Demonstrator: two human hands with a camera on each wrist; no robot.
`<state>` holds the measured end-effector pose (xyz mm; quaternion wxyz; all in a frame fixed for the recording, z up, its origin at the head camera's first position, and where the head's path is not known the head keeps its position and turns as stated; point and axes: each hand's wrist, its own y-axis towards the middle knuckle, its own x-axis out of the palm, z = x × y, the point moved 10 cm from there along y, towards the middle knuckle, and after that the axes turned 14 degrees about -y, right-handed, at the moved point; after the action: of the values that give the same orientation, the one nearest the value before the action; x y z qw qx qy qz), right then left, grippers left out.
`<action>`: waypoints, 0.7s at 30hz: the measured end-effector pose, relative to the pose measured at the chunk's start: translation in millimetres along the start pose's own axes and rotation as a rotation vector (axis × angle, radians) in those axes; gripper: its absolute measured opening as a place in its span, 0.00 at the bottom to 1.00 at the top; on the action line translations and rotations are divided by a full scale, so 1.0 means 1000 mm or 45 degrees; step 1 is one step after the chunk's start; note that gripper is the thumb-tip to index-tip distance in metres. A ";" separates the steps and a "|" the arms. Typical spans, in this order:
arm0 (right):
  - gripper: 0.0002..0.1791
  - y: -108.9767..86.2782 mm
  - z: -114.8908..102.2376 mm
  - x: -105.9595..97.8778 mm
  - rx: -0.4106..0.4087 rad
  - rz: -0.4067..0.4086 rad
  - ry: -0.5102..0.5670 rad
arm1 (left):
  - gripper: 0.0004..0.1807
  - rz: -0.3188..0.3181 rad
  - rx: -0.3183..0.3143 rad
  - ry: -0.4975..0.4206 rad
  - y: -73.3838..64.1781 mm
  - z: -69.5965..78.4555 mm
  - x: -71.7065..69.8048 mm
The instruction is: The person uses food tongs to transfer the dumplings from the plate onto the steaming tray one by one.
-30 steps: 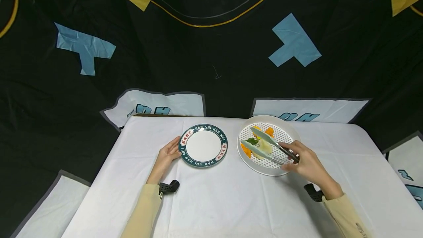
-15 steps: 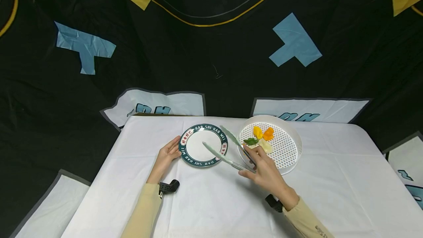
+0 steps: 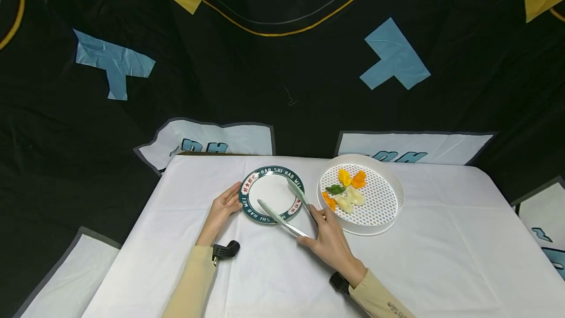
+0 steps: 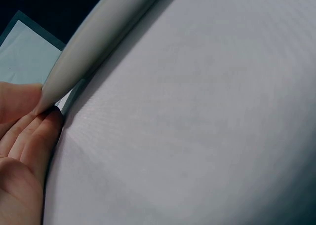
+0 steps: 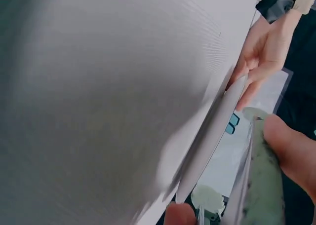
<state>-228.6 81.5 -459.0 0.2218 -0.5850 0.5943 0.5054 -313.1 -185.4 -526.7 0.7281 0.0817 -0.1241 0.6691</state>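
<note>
A round plate [image 3: 270,194] with a dark green lettered rim lies on the white-covered table. My left hand [image 3: 223,210] holds its left edge, and in the left wrist view the thumb is above the plate rim [image 4: 94,42] with the fingers beneath. My right hand [image 3: 331,243] grips tongs [image 3: 282,220] with pale green tips, their arms spread apart over the plate with nothing between them. The right wrist view shows one pale green tong arm [image 5: 264,180] close by, under the thumb. To the right stands a round white perforated tray [image 3: 383,200] bearing several soft-looking pieces.
Pieces in the tray include a yellow one [image 3: 344,176], an orange one [image 3: 359,179], a green one [image 3: 335,189] and a cream one [image 3: 355,195]. The white tablecloth [image 3: 282,278] covers the table. A black cloth [image 3: 282,87] hangs behind it.
My right hand has carried the tongs from over the tray leftward to above the plate, with the tong arms still apart. The pieces stay in the tray. My left hand has not moved.
</note>
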 end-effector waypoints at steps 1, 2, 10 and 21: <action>0.47 0.000 0.001 0.001 0.005 -0.004 -0.003 | 0.36 -0.001 0.003 0.003 0.000 0.000 0.000; 0.47 0.001 0.001 0.001 0.007 -0.007 -0.006 | 0.36 -0.004 0.005 0.006 0.000 0.001 0.000; 0.48 0.004 0.002 0.005 0.000 -0.054 -0.078 | 0.36 -0.026 -0.002 -0.014 -0.001 0.001 0.002; 0.52 0.001 -0.001 0.009 -0.029 -0.101 -0.128 | 0.36 -0.012 0.003 0.024 -0.001 0.001 0.001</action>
<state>-231.8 76.1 -466.3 0.2647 -0.5845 0.5528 0.5317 -312.1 -184.6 -524.8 0.7323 0.0766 -0.1161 0.6666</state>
